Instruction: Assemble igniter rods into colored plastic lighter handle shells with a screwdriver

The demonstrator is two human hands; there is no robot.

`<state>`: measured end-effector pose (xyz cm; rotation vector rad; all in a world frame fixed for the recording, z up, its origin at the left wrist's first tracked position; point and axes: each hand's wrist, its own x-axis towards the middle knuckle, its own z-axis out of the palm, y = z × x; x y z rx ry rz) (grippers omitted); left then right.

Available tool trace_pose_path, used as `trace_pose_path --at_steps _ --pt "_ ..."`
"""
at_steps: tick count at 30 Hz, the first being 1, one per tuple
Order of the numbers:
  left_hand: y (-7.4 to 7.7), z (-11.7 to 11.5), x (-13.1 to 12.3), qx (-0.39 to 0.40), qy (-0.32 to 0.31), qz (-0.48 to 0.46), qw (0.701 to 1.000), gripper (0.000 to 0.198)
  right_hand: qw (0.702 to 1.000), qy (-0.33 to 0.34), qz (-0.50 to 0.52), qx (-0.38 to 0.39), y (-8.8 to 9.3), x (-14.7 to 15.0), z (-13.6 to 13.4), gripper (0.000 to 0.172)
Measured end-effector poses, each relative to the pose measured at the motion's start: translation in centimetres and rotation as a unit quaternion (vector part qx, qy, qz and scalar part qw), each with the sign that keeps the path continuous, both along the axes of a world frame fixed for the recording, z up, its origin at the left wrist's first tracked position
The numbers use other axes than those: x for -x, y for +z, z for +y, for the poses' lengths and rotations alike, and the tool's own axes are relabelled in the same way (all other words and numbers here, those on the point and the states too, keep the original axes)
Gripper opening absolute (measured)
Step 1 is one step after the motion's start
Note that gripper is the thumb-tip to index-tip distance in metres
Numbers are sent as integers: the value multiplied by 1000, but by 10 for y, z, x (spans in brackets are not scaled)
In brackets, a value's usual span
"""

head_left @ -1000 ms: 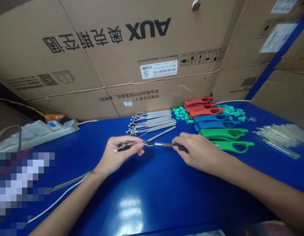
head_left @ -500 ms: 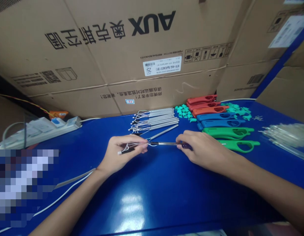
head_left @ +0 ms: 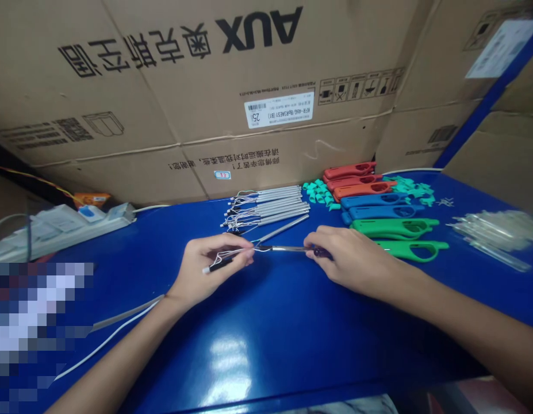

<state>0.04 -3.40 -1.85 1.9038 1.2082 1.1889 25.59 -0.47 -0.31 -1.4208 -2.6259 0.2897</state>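
Note:
My left hand (head_left: 214, 261) is closed, thumb and fingertips pinched around a slim black igniter (head_left: 221, 263) with thin white wires and a pale end. Closed too, my right hand (head_left: 335, 253) grips the dark purple handle of what looks like a screwdriver (head_left: 290, 249). Its shiny metal shaft spans the space between my hands, and its dark tip is close to my left fingertips. Whether tip and igniter touch is hidden by my fingers. Just behind, one silver tube (head_left: 283, 228) lies at a slant, near a row of silver tubes with white wires (head_left: 279, 206).
Red, blue and green lighter shells (head_left: 391, 228) lie right of the tubes, among turquoise caps (head_left: 318, 192). Clear plastic pieces (head_left: 494, 230) are at far right. A power strip (head_left: 76, 227) and white cable (head_left: 108, 342) sit left. A large carton (head_left: 163, 115) stands behind the blue table (head_left: 266, 345).
The whole view has shifted slightly, so things appear a little further left and up. Both hands keep the same grips, and the gap between them looks nearly unchanged.

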Motion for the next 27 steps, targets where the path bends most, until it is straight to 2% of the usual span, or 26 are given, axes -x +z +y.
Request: trace_pose_path --at_steps 8,19,27 --pt "-3 3 4 -22 -19 16 999 6 1000 -4 -1 6 0 0 0 16" --pt "-2 0 -4 -47 46 45 997 6 1000 16 3 7 1 0 -1 19" --pt "2 -4 -9 47 13 -16 999 13 1000 13 6 9 1 1 -1 19"
